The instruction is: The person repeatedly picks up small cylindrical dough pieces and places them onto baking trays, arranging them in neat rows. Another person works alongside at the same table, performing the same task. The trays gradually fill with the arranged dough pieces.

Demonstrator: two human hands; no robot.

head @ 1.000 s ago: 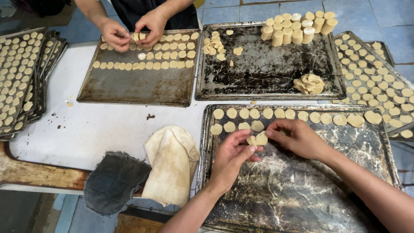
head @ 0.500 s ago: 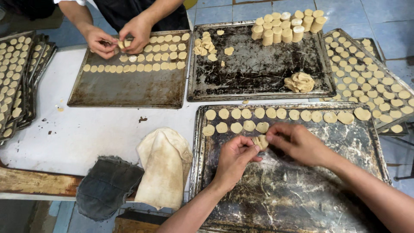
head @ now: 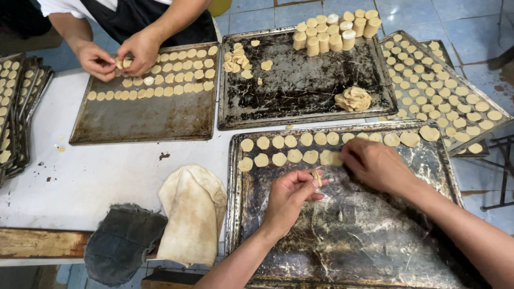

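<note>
The left hand (head: 289, 195) hovered over the near baking tray (head: 342, 235), its thumb and fingertips pinching a small stack of dough discs (head: 318, 176) held on edge. The right hand (head: 375, 163) lay palm down just beside it, fingers curled over the end of the second row of discs (head: 286, 157) near the tray's far edge; whether those fingers gripped a disc could not be told. A first row of discs (head: 321, 139) ran along that far edge, close to the rim. To the left of the tray, on the white table (head: 107, 176), lay a cream cloth (head: 193, 214) and a grey cloth (head: 120, 243) overlapping at the table's near edge. Beyond, a middle tray (head: 300, 91) carried stacked dough rounds (head: 334, 32) at its far right corner and a crumpled lump of dough (head: 353, 99) near its right edge. Across the table, another person's hands (head: 120, 56) pinched discs over a third tray (head: 144, 112) at its far left corner. More filled trays (head: 444, 91) sat at the right edge.
</note>
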